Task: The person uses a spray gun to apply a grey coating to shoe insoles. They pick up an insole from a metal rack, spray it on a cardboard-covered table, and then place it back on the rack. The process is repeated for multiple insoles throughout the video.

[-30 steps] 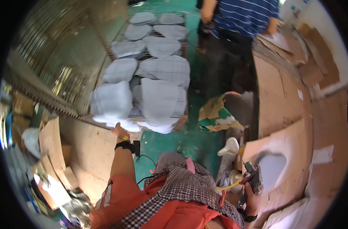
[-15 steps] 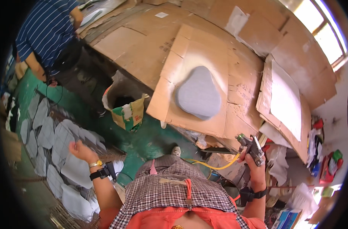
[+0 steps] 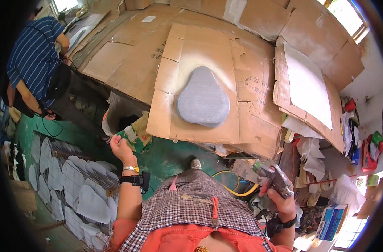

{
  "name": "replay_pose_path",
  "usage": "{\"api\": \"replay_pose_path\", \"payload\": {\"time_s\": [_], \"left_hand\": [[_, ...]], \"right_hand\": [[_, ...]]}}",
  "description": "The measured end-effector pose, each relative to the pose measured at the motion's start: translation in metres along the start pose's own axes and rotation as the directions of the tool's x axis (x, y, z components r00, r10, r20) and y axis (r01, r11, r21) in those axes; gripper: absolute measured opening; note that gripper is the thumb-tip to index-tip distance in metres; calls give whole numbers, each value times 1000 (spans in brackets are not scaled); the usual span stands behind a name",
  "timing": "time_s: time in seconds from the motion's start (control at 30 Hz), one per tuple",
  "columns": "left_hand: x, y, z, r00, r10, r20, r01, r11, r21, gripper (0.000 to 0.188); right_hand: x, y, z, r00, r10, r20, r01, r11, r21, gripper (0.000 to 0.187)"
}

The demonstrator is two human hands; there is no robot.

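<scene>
My left hand [image 3: 123,150] hangs in the air near the torn paper sack [image 3: 139,136]. Its fingers are loosely apart, with nothing in them. A metal spray gun [image 3: 275,178] is gripped in my right hand [image 3: 284,200], off the near right corner of the table. Below the gun a yellow hose [image 3: 242,193] curves toward the floor. On a cardboard sheet [image 3: 165,98] lies a flat grey rounded-triangle pad [image 3: 203,98], which neither hand touches. Pale overspray marks the cardboard around its far end.
Several similar grey pads [image 3: 92,203] lie on wire racks at the lower left. A person in a striped shirt [image 3: 36,54] stands at the far left. At the right lean a white-faced board [image 3: 307,84] and plastic bags [image 3: 347,191]. More cardboard [image 3: 124,63] covers the table.
My left hand has moved right and forward from over the racks toward the sack. My right hand still holds the spray gun, slightly lower in view. The view has turned somewhat; the pad appears farther left.
</scene>
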State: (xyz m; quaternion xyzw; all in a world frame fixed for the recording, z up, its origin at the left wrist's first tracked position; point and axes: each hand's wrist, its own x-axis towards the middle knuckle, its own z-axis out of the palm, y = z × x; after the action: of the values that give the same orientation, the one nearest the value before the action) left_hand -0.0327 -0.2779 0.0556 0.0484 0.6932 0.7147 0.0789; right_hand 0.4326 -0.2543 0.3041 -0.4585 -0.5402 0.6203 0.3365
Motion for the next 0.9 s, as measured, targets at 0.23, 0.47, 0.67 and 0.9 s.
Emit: {"api": "replay_pose_path", "payload": {"time_s": [0.23, 0.47, 0.67, 0.9], "left_hand": [[-1, -5, 4, 999, -36, 32, 35, 998, 53, 34], [8, -21, -3, 1000, -15, 24, 13, 995, 100, 31], [7, -28, 17, 996, -10, 93, 0, 993, 115, 26], [-14, -32, 50, 970, -5, 241, -10, 998, 63, 19]], "right_hand": [[34, -3, 23, 956, -190, -223, 184, 982, -51, 66], [-6, -6, -2, 963, -61, -261, 33, 993, -110, 63], [-4, 4, 9, 998, -46, -37, 47, 998, 39, 63], [41, -8, 19, 945, -187, -270, 185, 982, -32, 62]]}}
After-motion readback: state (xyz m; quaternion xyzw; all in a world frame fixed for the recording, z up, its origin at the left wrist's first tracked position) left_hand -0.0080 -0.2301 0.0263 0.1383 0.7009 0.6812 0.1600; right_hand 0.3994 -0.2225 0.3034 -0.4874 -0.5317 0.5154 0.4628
